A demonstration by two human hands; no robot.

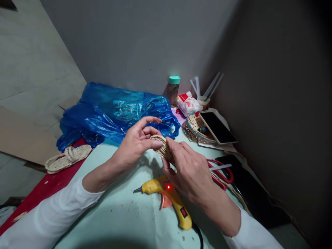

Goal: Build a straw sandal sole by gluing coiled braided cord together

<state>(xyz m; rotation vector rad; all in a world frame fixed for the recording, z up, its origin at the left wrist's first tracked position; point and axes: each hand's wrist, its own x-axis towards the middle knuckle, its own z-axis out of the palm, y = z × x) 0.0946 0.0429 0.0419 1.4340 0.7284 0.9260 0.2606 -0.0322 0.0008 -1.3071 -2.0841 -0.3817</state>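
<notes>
A small coiled piece of woven straw (164,148) is held up between both hands, above the table. My left hand (140,136) grips its left end, with the thumb pressed on the face and the index finger stretched out above. My right hand (189,169) closes round the right end and hides much of it. Under my hands lies a yellow hot glue gun (178,205), its red light lit and its nozzle pointing left. Beside my right wrist are red-handled scissors (230,175) and a white glue stick (220,167), partly covered by the hand.
A blue plastic bag (103,107) spreads along the back. A woven straw slipper (68,158) lies at the left on red cloth. Behind on the right are a teal-capped jar (173,86), a cup of glue sticks (204,101), and a phone (218,127) resting on a basket (192,126).
</notes>
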